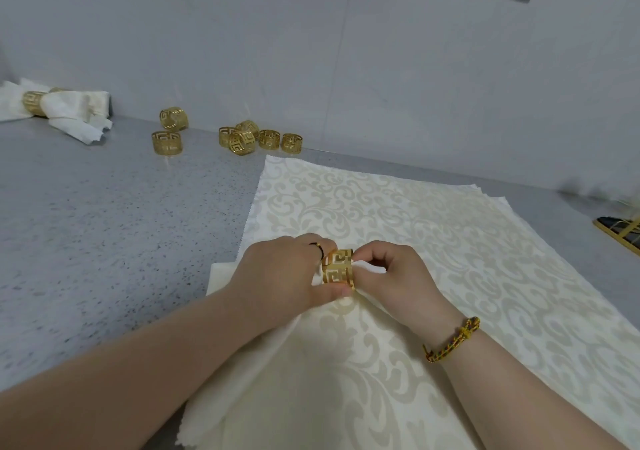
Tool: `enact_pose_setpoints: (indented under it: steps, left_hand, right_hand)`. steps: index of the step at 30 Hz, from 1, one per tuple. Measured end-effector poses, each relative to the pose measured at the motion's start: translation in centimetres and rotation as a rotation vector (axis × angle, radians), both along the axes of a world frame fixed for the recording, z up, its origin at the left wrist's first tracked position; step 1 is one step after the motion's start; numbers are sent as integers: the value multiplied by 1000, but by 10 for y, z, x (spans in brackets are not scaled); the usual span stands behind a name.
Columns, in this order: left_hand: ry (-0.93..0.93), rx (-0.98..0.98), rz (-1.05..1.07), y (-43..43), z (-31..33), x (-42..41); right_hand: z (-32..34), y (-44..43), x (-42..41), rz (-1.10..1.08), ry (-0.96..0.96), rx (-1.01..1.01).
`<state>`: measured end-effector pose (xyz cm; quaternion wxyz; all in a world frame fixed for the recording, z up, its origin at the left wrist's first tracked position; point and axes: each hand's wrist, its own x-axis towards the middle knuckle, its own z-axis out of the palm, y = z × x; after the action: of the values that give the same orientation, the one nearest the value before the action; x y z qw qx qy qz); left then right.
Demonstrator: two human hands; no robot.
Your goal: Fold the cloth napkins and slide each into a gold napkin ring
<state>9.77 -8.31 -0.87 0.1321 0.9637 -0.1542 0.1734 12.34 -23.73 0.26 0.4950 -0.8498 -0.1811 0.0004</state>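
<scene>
Limp and soft below my wrists, the napkin (346,363) is bunching while my left hand (287,269) is gripping the stiff gold ring (337,269) and my right hand (398,273) is pinching its gathered tip beside it.

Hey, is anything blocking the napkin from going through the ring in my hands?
Nothing visible. The left hand holds the ring around the napkin; the right hand pinches its tip at the ring's opening.
</scene>
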Motion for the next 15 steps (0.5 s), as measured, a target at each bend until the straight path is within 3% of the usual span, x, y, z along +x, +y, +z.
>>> enact_pose_setpoints:
  steps: [15]
  left_hand:
    - [132, -165, 127, 8, 12, -7]
  right_hand:
    - [0, -2, -8, -70, 67, 220]
